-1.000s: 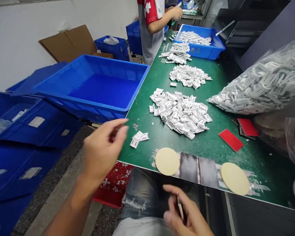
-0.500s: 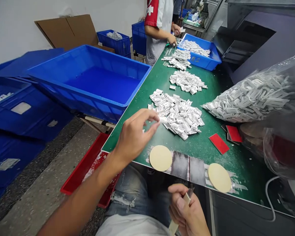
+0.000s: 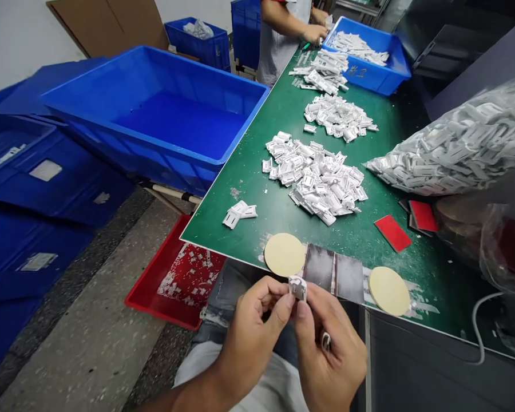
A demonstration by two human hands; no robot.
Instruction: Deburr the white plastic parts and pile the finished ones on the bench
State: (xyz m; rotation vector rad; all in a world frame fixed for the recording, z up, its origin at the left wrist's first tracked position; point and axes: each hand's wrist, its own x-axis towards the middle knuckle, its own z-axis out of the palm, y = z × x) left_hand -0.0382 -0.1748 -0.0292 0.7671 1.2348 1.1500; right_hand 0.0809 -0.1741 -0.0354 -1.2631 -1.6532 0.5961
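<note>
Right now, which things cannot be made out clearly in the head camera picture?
All in the head view:
White part: edges partly covered by the left hand and right hand.
Shiny object: mostly hidden inside the right hand.
Co-worker: head cut off by the top edge.
Clear bag: cut off by the right edge.
Bin writing: too small to read.

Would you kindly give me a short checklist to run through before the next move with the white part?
1. Left hand touching the white part: ok.
2. Right hand touching the same part: ok.
3. Tool tucked in the right hand: ok.
4. Tool's edge turned away from the fingers: cannot tell, mostly hidden.
5. Nearest white pile within the table's edges: ok.
</note>
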